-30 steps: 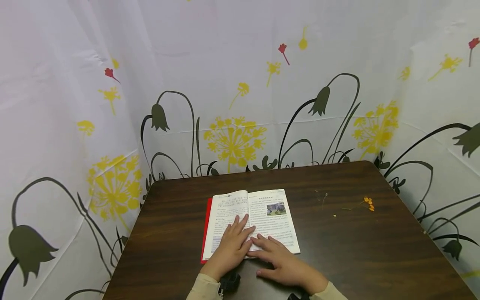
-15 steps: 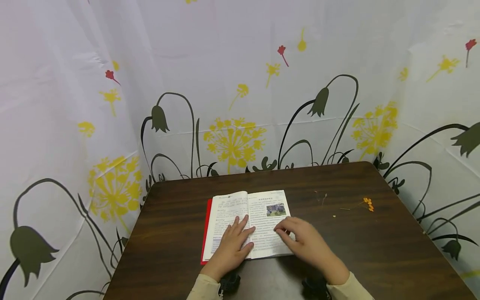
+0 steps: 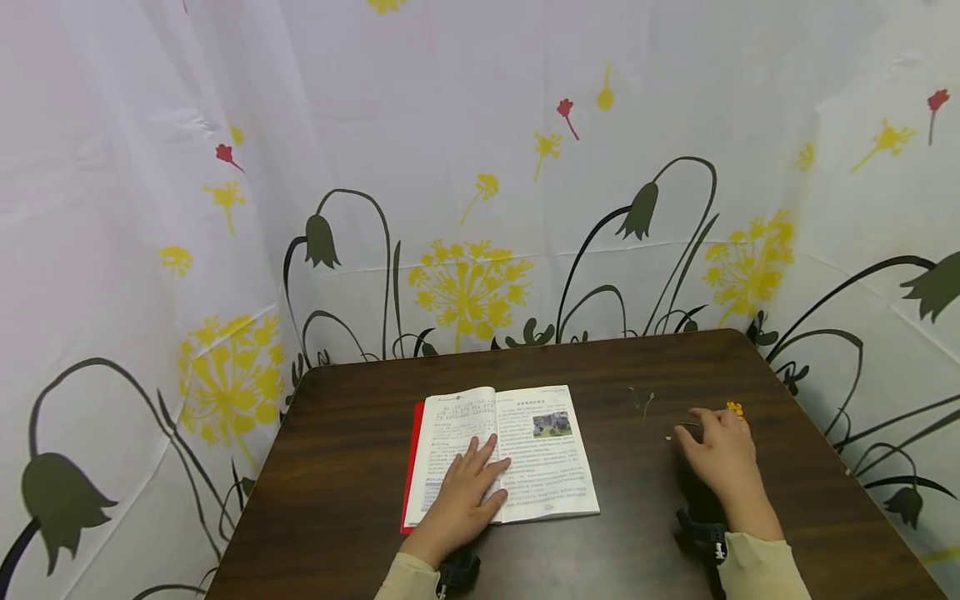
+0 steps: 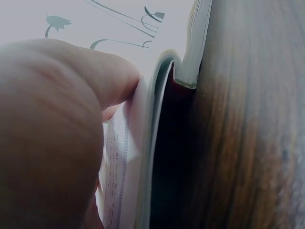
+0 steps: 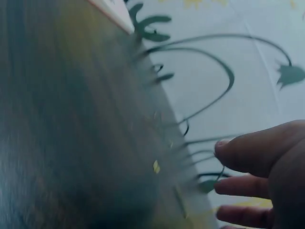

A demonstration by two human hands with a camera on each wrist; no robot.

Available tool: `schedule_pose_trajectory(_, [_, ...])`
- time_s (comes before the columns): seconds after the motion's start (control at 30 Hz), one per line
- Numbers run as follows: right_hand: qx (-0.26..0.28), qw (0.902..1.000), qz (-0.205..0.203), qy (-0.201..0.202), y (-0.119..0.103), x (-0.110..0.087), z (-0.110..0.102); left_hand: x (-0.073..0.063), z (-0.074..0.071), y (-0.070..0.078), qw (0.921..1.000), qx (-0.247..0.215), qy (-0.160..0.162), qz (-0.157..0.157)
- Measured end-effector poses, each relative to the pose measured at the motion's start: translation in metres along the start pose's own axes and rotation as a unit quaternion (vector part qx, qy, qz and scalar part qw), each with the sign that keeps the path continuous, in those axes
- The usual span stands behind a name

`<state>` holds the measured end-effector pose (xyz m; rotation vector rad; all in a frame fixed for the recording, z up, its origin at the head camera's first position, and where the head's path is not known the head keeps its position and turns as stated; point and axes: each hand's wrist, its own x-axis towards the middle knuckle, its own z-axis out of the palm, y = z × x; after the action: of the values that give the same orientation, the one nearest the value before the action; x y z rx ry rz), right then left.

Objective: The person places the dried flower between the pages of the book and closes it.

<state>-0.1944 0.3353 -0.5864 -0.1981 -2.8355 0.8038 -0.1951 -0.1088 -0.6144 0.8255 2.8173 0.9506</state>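
Observation:
An open book (image 3: 547, 475) with printed pages and a red cover lies on the brown table. My left hand (image 3: 463, 493) rests on its left page, fingers spread, the thumb reaching the gutter. Close up, the left wrist view shows the thumb (image 4: 109, 76) against the page by the book's lower edge. To the right of the book, my right hand (image 3: 720, 458) reaches over the table beside a small sprig with orange flowers (image 3: 735, 408), partly hidden by the hand. Its thumb (image 5: 243, 150) and fingers are apart, and a thin stem (image 5: 181, 202) lies on the tabletop.
A fine dried sprig (image 3: 648, 402) lies between the book and the right hand, with a tiny yellow petal (image 5: 156, 166) near it. A white curtain (image 3: 360, 100) printed with flowers hangs behind the table (image 3: 352, 458). Black straps with devices sit at both wrists.
My right hand has left the book, lifting over the right page and moving right to the orange flower sprig. My left hand stays on the left page.

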Motion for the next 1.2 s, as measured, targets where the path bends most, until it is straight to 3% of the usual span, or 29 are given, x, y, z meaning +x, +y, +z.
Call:
schedule_pose_trajectory(0.23, [-0.037,0.9988,0.019,-0.025,0.016,0.000,0.009,0.001,-0.001,0.001,0.9998,0.011,-0.012,-0.013])
schedule_pose_trajectory(0.4, [-0.051,0.9983,0.018,0.024,0.019,-0.004,0.010,0.002,-0.002,0.002,0.9996,0.007,-0.019,-0.020])
schedule_pose_trajectory(0.57, [-0.026,0.9963,0.061,0.056,0.022,-0.005,0.002,0.001,-0.002,0.002,0.9996,0.002,-0.017,-0.023])
schedule_pose_trajectory(0.77, [-0.001,0.9932,0.108,0.043,0.029,-0.007,-0.003,-0.001,-0.002,0.002,0.9998,-0.008,-0.009,-0.014])
schedule_pose_trajectory(1.2, [-0.008,0.9876,0.154,0.029,0.031,-0.008,-0.014,0.000,-0.004,0.004,0.9991,-0.002,-0.028,-0.033])
